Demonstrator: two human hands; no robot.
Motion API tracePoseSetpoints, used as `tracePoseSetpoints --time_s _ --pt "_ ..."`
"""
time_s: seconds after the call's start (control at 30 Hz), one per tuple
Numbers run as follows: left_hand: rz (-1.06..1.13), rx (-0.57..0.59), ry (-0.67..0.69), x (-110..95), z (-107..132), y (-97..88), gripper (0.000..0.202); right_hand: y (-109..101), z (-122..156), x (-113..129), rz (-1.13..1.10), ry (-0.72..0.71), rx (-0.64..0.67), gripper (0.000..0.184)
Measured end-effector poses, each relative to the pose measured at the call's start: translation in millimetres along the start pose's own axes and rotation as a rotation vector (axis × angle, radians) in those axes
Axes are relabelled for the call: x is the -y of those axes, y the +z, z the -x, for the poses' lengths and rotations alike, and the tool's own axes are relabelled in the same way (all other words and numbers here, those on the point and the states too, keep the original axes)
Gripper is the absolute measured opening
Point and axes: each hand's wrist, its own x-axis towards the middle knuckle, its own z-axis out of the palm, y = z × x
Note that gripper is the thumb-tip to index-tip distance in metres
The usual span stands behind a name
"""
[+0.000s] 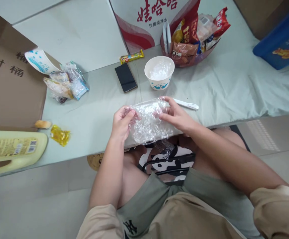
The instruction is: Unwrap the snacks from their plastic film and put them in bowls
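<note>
A crinkled sheet of clear plastic film [150,124] is stretched between my two hands at the near edge of the bench. My left hand [123,121] pinches its left side between thumb and fingers. On the right side, my right hand [176,114] has its thumb in front and fingers behind the film, which shows partly through them. Just beyond stands a white paper bowl [159,74] with a blue pattern and clear plastic inside. A white-handled tool [186,104] lies beside my right hand, its far end hidden.
A phone [125,77] and a yellow snack stick [131,56] lie behind. A basket [204,59] of packaged snacks stands at back right. To the left are wrapped packets [69,84], a tipped paper bowl [41,62], a bread piece [43,124], a yellow wrapper [60,135] and a yellow bottle [17,149].
</note>
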Motion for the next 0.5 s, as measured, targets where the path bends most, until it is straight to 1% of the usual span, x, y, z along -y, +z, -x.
tracePoseSetpoints --time_s 0.03,0.07,0.1,0.13,0.2,0.23,0.3,0.37,0.43,0.5 --pt "0.057 -0.037 -0.019 1 -4 0.7 0.044 0 -1 -1 0.024 0.028 0.019 0.046" --pt "0.109 -0.051 -0.039 1 -6 1.5 0.046 1 -3 -2 0.042 0.046 0.029 0.039" --pt "0.148 -0.043 -0.068 1 -8 2.6 0.048 1 -4 -2 0.048 0.049 0.020 0.030" --pt "0.165 -0.017 -0.107 1 -8 3.9 0.051 1 -5 -3 0.041 0.045 -0.002 0.026" --pt "0.141 0.034 -0.190 0 -6 7.5 0.056 1 -6 -3 -0.015 0.050 -0.063 0.027" --pt "0.117 0.042 -0.216 0 -4 9.4 0.056 1 -6 -3 -0.058 0.073 -0.088 0.031" --pt "0.093 0.030 -0.212 -1 0 12.3 0.054 1 -5 -3 -0.145 0.153 -0.086 0.040" --pt "0.101 0.040 -0.179 -1 2 12.9 0.052 1 -4 -2 -0.169 0.184 -0.049 0.033" --pt "0.069 0.074 -0.176 -2 2 11.2 0.050 0 -3 -1 -0.127 0.132 -0.044 0.027" --pt "-0.025 0.098 -0.175 0 1 7.8 0.045 -2 -2 0 -0.090 0.079 -0.061 0.028"
